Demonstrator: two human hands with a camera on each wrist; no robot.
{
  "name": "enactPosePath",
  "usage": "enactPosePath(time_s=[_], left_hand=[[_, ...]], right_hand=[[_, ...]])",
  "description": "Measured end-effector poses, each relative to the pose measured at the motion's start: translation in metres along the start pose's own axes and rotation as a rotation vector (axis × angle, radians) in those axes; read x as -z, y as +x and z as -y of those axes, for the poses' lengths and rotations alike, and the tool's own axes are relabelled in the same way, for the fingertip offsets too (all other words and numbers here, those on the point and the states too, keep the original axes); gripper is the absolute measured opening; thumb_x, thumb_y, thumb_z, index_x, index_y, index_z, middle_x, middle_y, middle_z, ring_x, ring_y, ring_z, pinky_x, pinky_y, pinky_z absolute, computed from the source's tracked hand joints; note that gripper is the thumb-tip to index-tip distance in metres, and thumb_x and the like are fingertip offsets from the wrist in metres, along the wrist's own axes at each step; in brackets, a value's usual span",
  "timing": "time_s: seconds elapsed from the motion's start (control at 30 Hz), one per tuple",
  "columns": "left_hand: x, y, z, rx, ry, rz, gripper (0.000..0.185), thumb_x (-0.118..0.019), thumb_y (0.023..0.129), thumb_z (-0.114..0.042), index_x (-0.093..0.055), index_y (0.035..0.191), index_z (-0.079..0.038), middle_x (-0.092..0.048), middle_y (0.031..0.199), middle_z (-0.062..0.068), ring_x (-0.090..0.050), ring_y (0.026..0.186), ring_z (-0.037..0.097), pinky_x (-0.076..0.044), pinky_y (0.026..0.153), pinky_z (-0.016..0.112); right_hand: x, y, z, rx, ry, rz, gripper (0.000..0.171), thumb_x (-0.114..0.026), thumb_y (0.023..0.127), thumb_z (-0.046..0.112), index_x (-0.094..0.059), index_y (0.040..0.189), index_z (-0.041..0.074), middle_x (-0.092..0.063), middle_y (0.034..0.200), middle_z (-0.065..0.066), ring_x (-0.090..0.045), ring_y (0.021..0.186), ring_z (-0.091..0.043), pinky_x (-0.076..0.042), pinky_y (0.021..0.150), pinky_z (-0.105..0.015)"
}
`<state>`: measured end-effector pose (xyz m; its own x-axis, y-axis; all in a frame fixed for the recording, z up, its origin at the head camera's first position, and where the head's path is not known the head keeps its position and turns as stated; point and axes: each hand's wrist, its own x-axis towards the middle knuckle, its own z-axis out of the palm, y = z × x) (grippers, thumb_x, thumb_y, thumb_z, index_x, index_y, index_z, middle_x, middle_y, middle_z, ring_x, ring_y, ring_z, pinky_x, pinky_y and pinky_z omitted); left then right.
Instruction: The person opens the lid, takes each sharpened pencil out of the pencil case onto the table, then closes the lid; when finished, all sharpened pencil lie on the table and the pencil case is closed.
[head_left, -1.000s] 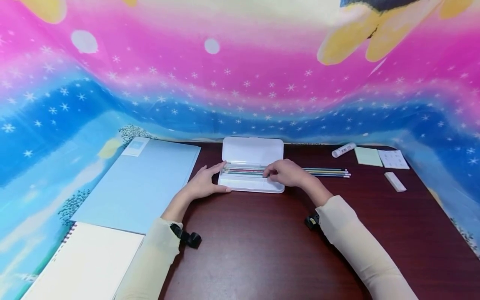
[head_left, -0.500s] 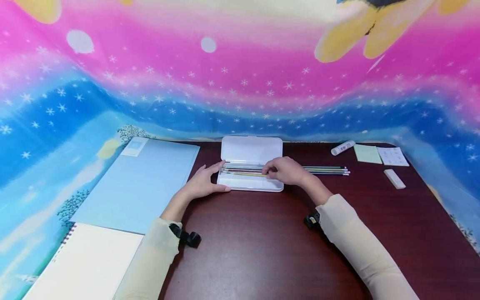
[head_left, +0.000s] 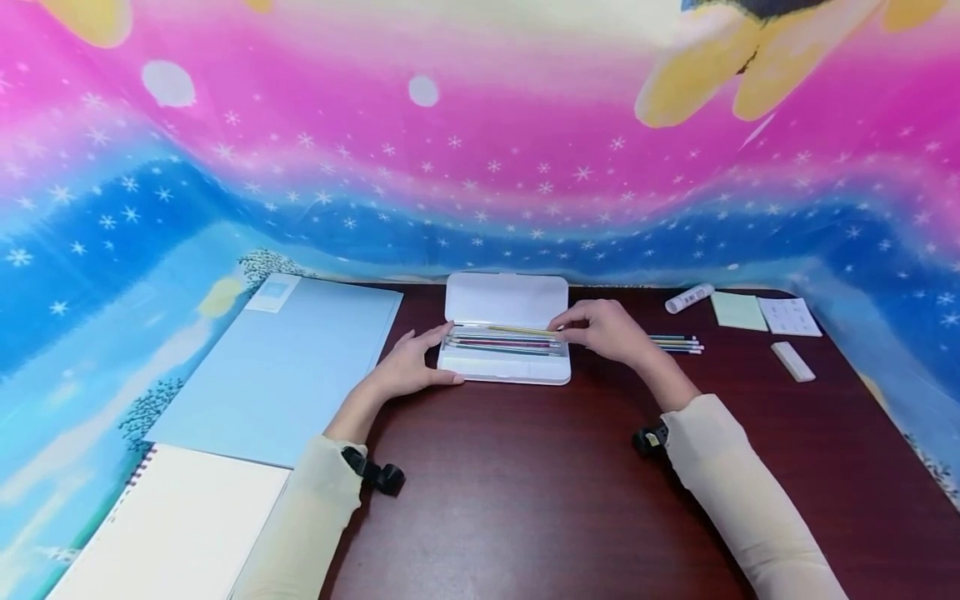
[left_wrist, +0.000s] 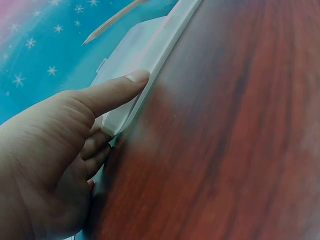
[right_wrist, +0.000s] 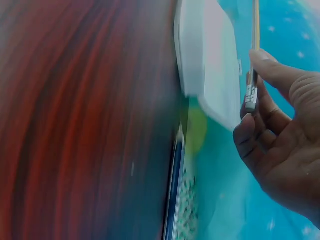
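A white pencil case (head_left: 506,298) lies with its lid raised at the back of the table. My left hand (head_left: 405,367) holds its left end, the thumb (left_wrist: 117,92) on the front rim and the other fingers farther back. Between thumb and fingers, my right hand (head_left: 609,332) pinches a yellow pencil (head_left: 517,328) near its eraser end (right_wrist: 251,95). This pencil is raised over the case, tip to the left. Several other pencils (head_left: 502,342) lie side by side inside. More pencils (head_left: 678,344) rest on the table to the right, partly hidden by my right hand.
At the back right are a glue stick (head_left: 689,298), a green note pad (head_left: 738,312), a white printed pad (head_left: 789,317) and a white eraser (head_left: 792,362). A blue folder (head_left: 277,375) and a spiral notebook (head_left: 180,525) lie left. A patterned cloth (head_left: 480,192) hangs behind.
My right hand has lifted the yellow pencil from among the others and moved right and slightly back with it. My left hand has stayed on the pencil case.
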<state>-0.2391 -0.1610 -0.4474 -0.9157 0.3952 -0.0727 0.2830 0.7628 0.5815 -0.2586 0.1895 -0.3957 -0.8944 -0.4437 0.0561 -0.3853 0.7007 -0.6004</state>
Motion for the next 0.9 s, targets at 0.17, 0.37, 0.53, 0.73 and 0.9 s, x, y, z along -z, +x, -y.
enactPosePath(time_s=[0.17, 0.37, 0.53, 0.73, 0.9], left_hand=[[0.0, 0.0, -0.001, -0.001, -0.003, 0.0, 0.1, -0.08, 0.083, -0.05, -0.026, 0.162, -0.02, -0.033, 0.166, 0.009, -0.025, 0.156, 0.032, -0.009, 0.13, 0.053], [0.0, -0.001, -0.002, 0.004, -0.01, 0.001, 0.101, -0.08, 0.083, -0.05, -0.026, 0.163, -0.021, -0.033, 0.166, 0.01, -0.023, 0.156, 0.033, -0.009, 0.13, 0.054], [0.0, 0.0, -0.001, 0.004, -0.008, -0.006, 0.101, -0.08, 0.083, -0.05, -0.026, 0.163, -0.022, -0.033, 0.166, 0.009, -0.023, 0.156, 0.033, -0.009, 0.13, 0.053], [0.0, 0.0, 0.0, 0.005, -0.012, -0.001, 0.101, -0.08, 0.083, -0.05, -0.026, 0.163, -0.023, -0.034, 0.166, 0.009, -0.023, 0.157, 0.033, -0.01, 0.13, 0.054], [0.0, 0.0, 0.0, 0.003, -0.016, 0.004, 0.101, -0.08, 0.082, -0.051, -0.026, 0.163, -0.024, -0.033, 0.166, 0.008, -0.023, 0.156, 0.033, -0.009, 0.13, 0.054]], right_hand=[[0.014, -0.011, -0.016, -0.025, -0.025, -0.047, 0.016, -0.074, 0.094, 0.022, -0.082, 0.107, 0.025, -0.073, 0.102, 0.0, -0.062, 0.085, -0.02, -0.051, 0.073, -0.035], [0.034, -0.027, -0.036, -0.067, -0.025, -0.057, 0.016, -0.071, 0.096, 0.021, -0.082, 0.108, 0.025, -0.074, 0.105, -0.003, -0.064, 0.095, -0.02, -0.052, 0.082, -0.037], [0.048, -0.041, -0.05, -0.114, -0.026, -0.06, 0.017, -0.069, 0.098, 0.024, -0.081, 0.11, 0.023, -0.072, 0.109, -0.006, -0.064, 0.1, -0.023, -0.052, 0.084, -0.039], [0.059, -0.057, -0.066, -0.137, -0.036, -0.079, 0.017, -0.069, 0.098, 0.027, -0.081, 0.11, 0.025, -0.073, 0.107, -0.004, -0.063, 0.1, -0.023, -0.053, 0.08, -0.039], [0.068, -0.068, -0.075, -0.176, -0.014, -0.063, 0.022, -0.067, 0.099, 0.032, -0.08, 0.113, 0.022, -0.073, 0.119, -0.011, -0.061, 0.118, -0.033, -0.054, 0.094, -0.053]])
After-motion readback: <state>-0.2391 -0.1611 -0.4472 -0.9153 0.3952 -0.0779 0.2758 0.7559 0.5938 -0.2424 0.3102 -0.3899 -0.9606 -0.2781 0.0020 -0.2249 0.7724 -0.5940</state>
